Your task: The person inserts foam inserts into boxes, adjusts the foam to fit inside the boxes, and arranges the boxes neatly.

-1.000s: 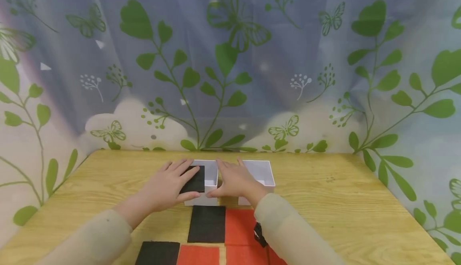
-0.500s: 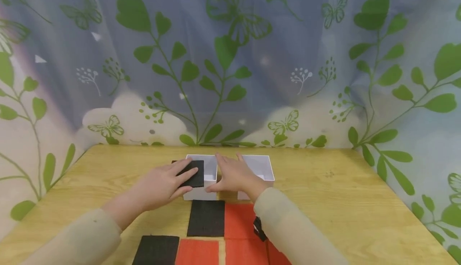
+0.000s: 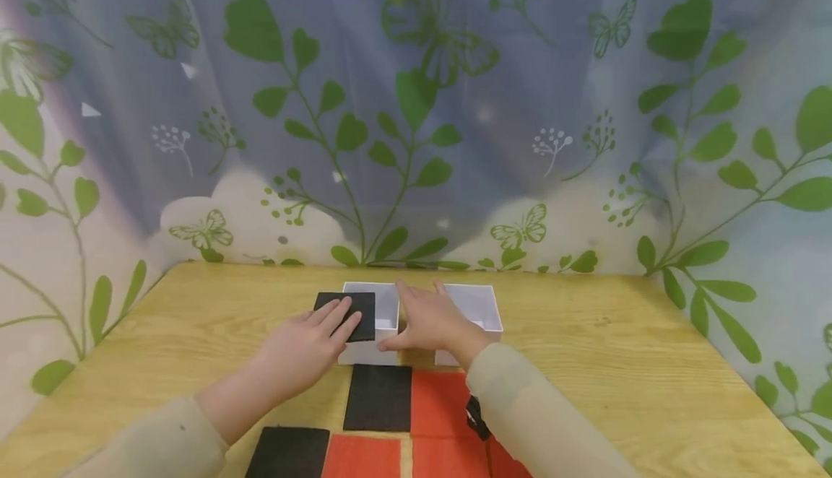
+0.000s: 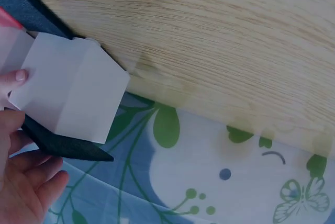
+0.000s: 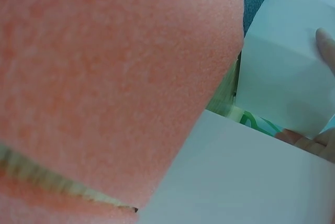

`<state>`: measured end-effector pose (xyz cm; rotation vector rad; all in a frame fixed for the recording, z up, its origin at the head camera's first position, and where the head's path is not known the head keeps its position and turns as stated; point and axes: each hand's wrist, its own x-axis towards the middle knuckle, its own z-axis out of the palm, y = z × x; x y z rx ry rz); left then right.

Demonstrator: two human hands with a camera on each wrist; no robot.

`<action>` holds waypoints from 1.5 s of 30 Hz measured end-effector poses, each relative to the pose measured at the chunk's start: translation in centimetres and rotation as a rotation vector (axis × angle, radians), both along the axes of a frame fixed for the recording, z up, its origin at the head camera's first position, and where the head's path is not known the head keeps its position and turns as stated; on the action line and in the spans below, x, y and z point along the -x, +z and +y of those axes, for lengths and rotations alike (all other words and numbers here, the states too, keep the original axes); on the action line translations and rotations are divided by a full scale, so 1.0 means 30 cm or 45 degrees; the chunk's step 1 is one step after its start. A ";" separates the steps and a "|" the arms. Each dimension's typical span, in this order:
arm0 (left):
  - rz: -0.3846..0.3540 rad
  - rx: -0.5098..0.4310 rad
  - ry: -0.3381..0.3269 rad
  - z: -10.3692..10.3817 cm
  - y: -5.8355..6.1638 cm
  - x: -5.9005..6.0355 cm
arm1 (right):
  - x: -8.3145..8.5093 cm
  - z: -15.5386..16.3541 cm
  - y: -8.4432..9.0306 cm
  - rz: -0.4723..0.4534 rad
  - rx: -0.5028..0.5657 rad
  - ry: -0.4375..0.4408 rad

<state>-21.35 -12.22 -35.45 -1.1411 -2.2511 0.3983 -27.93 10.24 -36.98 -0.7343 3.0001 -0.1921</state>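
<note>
My left hand (image 3: 310,344) lies with straight fingers flat on a black square pad (image 3: 356,307). The pad sits on the rim of the left white box (image 3: 383,313) and overhangs its left edge. From the left wrist, the pad (image 4: 63,144) shows as a dark slab past the box (image 4: 73,93), and a fingertip touches the box wall. My right hand (image 3: 429,321) rests between this box and the right white box (image 3: 477,306), fingers straight, thumb against the left box's front. The right wrist view shows a white box wall (image 5: 282,82) beside a red pad (image 5: 104,77).
On the wooden table (image 3: 617,362), in front of the boxes, lie a black pad (image 3: 378,397) and a red pad (image 3: 437,402). Nearer the front edge are another black pad (image 3: 289,453) and red pads (image 3: 361,458). A leaf-print curtain (image 3: 416,102) closes the back and both sides.
My left hand has slid the black pad leftward and away across the left box's rim, so more of the box's inside shows. The right hand has stayed between the boxes.
</note>
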 end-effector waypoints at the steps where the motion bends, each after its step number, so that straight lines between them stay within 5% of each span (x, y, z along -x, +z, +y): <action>1: 0.007 0.020 0.012 0.003 0.000 -0.002 | -0.001 0.003 0.001 -0.001 0.000 -0.006; 6: 0.026 0.075 0.037 0.010 -0.008 -0.012 | -0.009 0.009 0.001 0.000 0.018 -0.032; 32: -0.019 -0.036 0.038 0.033 -0.046 0.013 | -0.018 -0.005 0.016 -0.009 0.027 -0.021; 45: 0.050 -0.075 0.020 0.082 -0.061 0.030 | -0.019 -0.003 0.013 -0.005 0.049 -0.029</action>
